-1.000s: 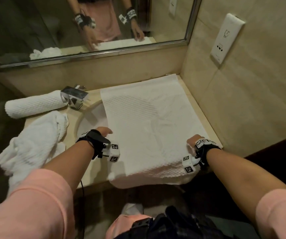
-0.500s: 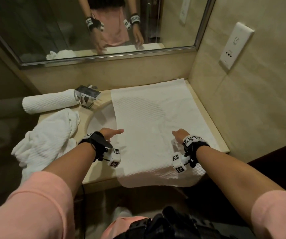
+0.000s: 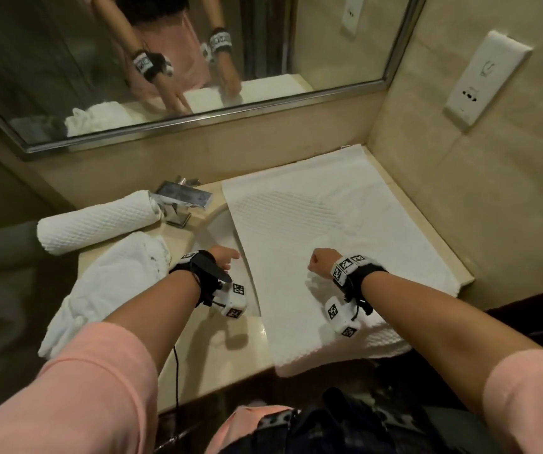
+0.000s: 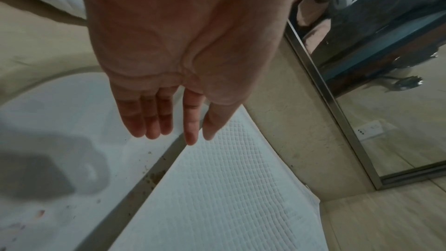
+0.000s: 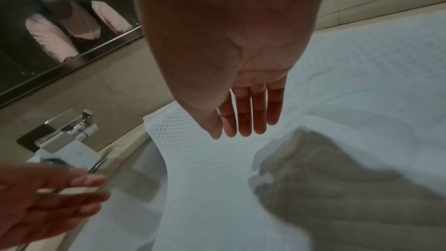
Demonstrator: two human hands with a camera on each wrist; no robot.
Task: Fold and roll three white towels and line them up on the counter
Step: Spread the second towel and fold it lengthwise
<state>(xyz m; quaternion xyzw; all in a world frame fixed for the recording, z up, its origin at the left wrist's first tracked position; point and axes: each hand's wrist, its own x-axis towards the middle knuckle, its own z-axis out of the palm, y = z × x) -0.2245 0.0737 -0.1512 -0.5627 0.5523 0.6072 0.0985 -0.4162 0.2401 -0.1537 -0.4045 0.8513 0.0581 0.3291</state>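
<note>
A white waffle towel [image 3: 322,231] lies spread flat on the counter's right side, its near edge hanging over the front. My left hand [image 3: 227,257] hovers with straight fingers above the towel's left edge [image 4: 217,178], over the sink. Above the towel's middle [image 5: 313,102], my right hand [image 3: 320,262] is held with straight fingers and casts a shadow on the cloth. Neither hand holds anything. One rolled white towel [image 3: 96,221] lies at the back left beside the faucet. A crumpled white towel [image 3: 109,286] sits on the left of the counter.
A chrome faucet [image 3: 185,198] stands behind the white sink basin [image 3: 217,231], which the spread towel partly covers. A mirror [image 3: 165,60] runs along the back wall. On the right stands a tiled wall with a white socket plate [image 3: 486,80].
My right hand moved from the towel's near right edge inward to above its middle. The left hand shifted slightly forward along the towel's left edge. The head view moved closer.
</note>
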